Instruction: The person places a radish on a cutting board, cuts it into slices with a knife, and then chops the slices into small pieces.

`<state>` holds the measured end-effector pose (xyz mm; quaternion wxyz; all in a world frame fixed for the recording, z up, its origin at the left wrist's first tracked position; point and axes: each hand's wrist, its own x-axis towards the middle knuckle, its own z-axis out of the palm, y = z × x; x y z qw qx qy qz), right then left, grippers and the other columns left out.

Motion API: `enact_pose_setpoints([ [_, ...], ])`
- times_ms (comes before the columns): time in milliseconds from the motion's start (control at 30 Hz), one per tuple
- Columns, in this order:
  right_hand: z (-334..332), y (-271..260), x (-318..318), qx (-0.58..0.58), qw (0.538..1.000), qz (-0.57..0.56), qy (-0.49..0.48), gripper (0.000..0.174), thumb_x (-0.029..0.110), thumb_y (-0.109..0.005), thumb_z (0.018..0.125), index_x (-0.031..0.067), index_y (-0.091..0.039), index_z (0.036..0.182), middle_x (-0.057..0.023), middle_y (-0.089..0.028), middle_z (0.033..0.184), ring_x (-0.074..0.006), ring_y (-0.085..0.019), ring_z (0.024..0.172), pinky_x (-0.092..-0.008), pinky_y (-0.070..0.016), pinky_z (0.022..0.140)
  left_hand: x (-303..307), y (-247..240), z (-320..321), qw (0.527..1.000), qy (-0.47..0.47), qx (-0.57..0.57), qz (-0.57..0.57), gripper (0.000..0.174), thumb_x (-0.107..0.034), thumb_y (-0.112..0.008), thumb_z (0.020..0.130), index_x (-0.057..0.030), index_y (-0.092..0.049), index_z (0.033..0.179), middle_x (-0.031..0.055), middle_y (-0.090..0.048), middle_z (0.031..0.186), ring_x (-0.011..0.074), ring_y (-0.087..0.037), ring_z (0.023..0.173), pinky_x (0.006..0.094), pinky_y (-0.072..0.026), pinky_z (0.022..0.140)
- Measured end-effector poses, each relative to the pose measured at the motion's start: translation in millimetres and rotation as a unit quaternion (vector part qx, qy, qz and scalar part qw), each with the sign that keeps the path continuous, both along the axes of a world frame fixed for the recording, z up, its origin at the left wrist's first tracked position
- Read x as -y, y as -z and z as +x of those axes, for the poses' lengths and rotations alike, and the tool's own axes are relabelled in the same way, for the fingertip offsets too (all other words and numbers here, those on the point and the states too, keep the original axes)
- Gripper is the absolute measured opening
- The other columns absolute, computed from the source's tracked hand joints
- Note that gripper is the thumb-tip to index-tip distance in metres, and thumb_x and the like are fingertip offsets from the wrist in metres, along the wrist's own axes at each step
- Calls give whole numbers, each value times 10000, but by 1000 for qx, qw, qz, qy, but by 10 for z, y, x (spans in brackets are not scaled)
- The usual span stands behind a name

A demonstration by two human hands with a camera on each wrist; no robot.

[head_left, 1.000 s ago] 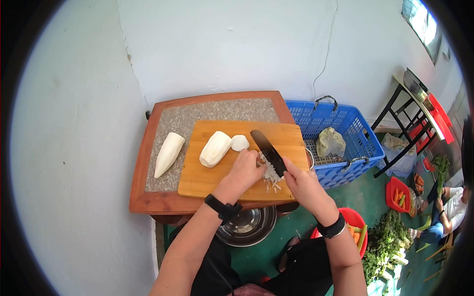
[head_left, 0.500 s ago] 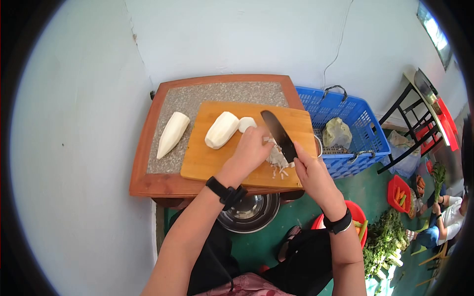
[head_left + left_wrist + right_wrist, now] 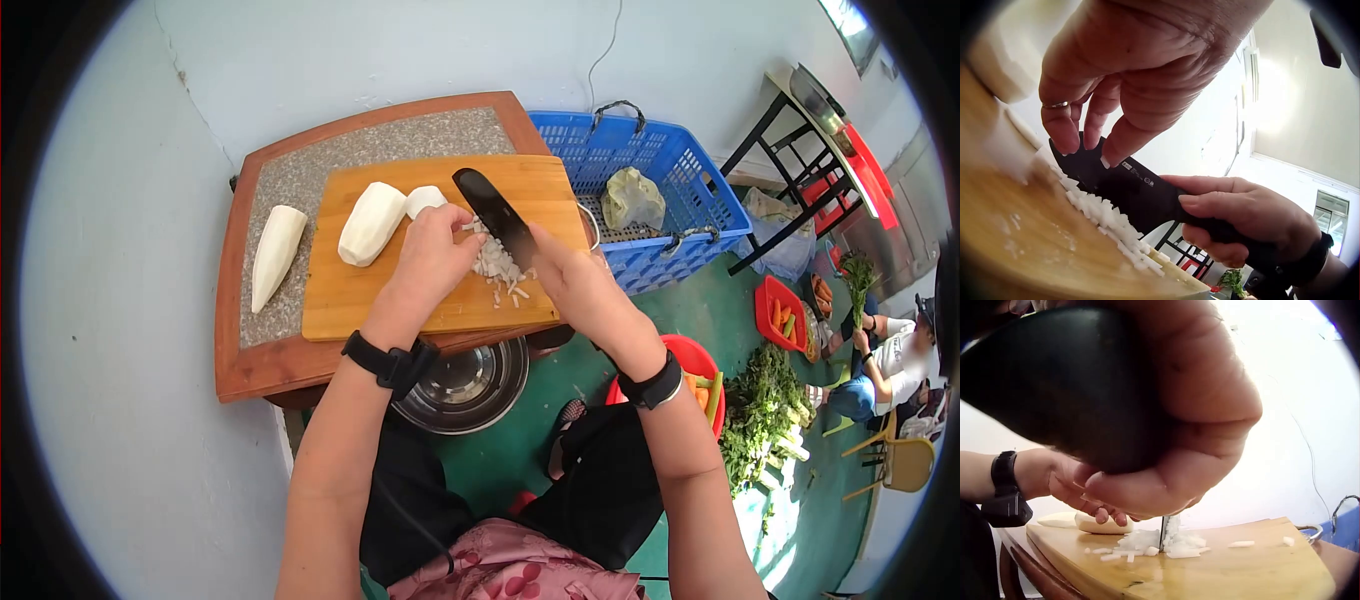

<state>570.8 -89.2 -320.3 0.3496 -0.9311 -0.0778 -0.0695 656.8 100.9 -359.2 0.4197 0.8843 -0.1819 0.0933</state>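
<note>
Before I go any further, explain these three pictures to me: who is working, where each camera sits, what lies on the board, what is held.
No machine here: a person works with two bare hands and wears three cameras. The wide picture is from the head, looking down; the two close ones are from the wrists. The right hand grips a black knife, its blade down in diced white pieces on a wooden cutting board. The left hand, fingers curled, sits beside the blade and holds nothing I can see. A peeled white root lies on the board, a second root on the table beside it.
</note>
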Motion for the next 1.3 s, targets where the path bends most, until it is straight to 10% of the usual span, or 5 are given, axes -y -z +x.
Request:
enact_pose_setpoints([
  [200,22,-134,42,-109,980,164,24,465,152,-492,966,79,-439,1422,4,-487,679,-51,-452,443,-224,-394,410,-5,16,-25,1000,-1,-20,2,356,-212,-734,784,41,-649,1019,205,-653,983,279,-654,845,373,-525,766],
  [767,108,-150,83,-105,938,329,31,442,144,-468,989,86,-429,1426,-2,-511,680,-64,-459,424,-231,-391,381,29,-312,-418,965,190,-180,15,240,-193,-713,805,29,-683,890,108,-683,781,163,-645,760,309,-515,703],
  [1000,162,-173,63,-78,916,391,55,439,145,-469,989,76,-431,1421,-6,-523,682,-70,-466,434,-236,-393,382,352,-88,-1018,879,391,-274,-17,367,-316,-715,853,-3,-667,1038,62,-659,823,116,-601,704,267,-500,649],
  [1200,172,-181,9,-76,895,436,59,441,151,-480,985,71,-432,1416,-9,-523,675,-79,-468,437,-243,-394,381,591,113,-1297,719,326,-571,-225,608,-358,-724,861,-81,-450,1327,5,-623,950,69,-548,769,223,-401,556],
  [1300,169,-220,-6,-70,891,443,63,431,152,-482,985,79,-444,1408,-9,-521,683,-85,-473,441,-246,-397,387,663,217,-1377,640,323,-641,-276,660,-334,-778,816,-129,-418,1329,-16,-567,1102,69,-516,943,231,-394,707],
])
